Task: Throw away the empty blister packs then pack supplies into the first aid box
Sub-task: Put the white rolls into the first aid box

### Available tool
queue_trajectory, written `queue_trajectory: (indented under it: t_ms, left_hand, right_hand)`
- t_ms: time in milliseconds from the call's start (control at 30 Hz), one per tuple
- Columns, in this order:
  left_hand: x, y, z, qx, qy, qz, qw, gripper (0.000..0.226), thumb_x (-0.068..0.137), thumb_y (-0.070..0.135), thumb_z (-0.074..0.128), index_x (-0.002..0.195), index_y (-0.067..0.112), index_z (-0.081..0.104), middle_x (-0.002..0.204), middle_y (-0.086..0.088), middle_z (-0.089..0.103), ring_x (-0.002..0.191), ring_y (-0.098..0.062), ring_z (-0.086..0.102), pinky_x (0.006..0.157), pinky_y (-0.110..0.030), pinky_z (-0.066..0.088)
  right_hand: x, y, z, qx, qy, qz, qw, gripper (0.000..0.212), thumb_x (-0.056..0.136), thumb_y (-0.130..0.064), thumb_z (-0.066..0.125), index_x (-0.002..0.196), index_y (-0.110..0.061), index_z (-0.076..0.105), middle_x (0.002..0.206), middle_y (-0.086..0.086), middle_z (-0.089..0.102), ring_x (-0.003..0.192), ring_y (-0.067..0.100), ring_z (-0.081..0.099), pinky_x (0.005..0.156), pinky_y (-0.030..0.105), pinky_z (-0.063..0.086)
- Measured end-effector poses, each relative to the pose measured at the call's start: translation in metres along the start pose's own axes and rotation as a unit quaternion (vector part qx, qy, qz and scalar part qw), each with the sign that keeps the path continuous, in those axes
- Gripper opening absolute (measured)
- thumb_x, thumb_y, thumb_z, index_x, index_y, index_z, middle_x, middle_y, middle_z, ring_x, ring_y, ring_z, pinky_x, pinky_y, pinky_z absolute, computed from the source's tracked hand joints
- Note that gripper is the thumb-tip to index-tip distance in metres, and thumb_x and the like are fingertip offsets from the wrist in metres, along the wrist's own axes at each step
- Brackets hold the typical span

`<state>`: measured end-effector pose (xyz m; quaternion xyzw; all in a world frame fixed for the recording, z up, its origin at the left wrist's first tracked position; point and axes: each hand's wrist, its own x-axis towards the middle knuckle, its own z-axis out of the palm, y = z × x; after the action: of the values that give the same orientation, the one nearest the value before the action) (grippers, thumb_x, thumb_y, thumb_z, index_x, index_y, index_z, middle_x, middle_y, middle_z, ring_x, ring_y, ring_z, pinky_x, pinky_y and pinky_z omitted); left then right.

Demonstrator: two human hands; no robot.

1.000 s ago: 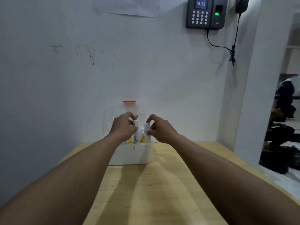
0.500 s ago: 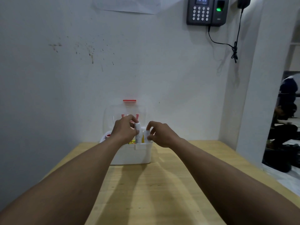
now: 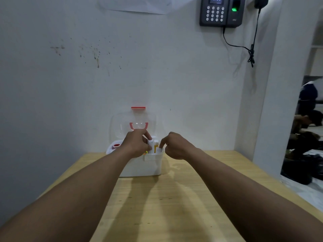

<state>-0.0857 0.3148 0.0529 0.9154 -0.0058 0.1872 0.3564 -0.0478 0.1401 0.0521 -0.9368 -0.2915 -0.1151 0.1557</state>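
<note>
The white first aid box (image 3: 146,165) stands at the far end of the wooden table (image 3: 174,206), against the wall. Its clear lid (image 3: 118,126) with a red handle and red latch is raised upright. My left hand (image 3: 136,145) is over the box, fingers closed on a small white pack (image 3: 150,143) that stands in it. My right hand (image 3: 174,145) is at the box's right rim, fingertips pinching a white pack (image 3: 158,150) low inside. A yellow item (image 3: 155,147) stands between the two packs. A red and white roll (image 3: 116,146) lies in the left part.
A white wall rises right behind the box. A keypad device (image 3: 220,11) with a dangling black cable hangs high on the right. The table's right edge borders an opening to another room with dark objects on the floor (image 3: 304,165).
Both hands have dropped lower into the box, pushing the two white packs down. The lid's red handle now shows above the left hand.
</note>
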Motion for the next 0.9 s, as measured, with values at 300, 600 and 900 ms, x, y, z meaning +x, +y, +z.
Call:
queue_trajectory:
  t_ms: [300, 600, 900]
  left_hand:
    - [-0.004, 0.008, 0.002, 0.125, -0.047, -0.014, 0.991, 0.032, 0.083, 0.010, 0.054, 0.097, 0.026, 0.078, 0.108, 0.003, 0.072, 0.104, -0.020, 0.061, 0.094, -0.040, 0.049]
    - [0.002, 0.015, -0.003, 0.180, -0.024, -0.006, 0.983, 0.036, 0.083, 0.013, 0.049, 0.103, 0.027, 0.076, 0.122, 0.006, 0.067, 0.118, -0.023, 0.053, 0.101, -0.043, 0.036]
    - [0.041, -0.003, -0.030, 0.169, 0.102, 0.051, 0.979, 0.035, 0.087, 0.015, 0.053, 0.120, 0.024, 0.060, 0.121, -0.004, 0.067, 0.107, -0.026, 0.060, 0.089, -0.041, 0.053]
  right_hand:
    - [-0.006, -0.004, -0.003, 0.014, -0.005, 0.005, 1.000, 0.043, 0.084, -0.005, 0.045, 0.114, -0.018, 0.074, 0.108, 0.005, 0.051, 0.113, 0.024, 0.052, 0.093, 0.032, 0.044]
    - [0.002, -0.005, -0.004, 0.031, 0.031, 0.022, 0.999, 0.042, 0.086, -0.007, 0.046, 0.122, -0.017, 0.066, 0.123, 0.006, 0.055, 0.116, 0.023, 0.053, 0.096, 0.032, 0.044]
    - [0.047, -0.007, -0.025, 0.018, 0.089, 0.036, 0.995, 0.048, 0.098, -0.030, 0.042, 0.143, -0.013, 0.043, 0.141, 0.011, 0.046, 0.125, 0.028, 0.050, 0.098, 0.039, 0.043]
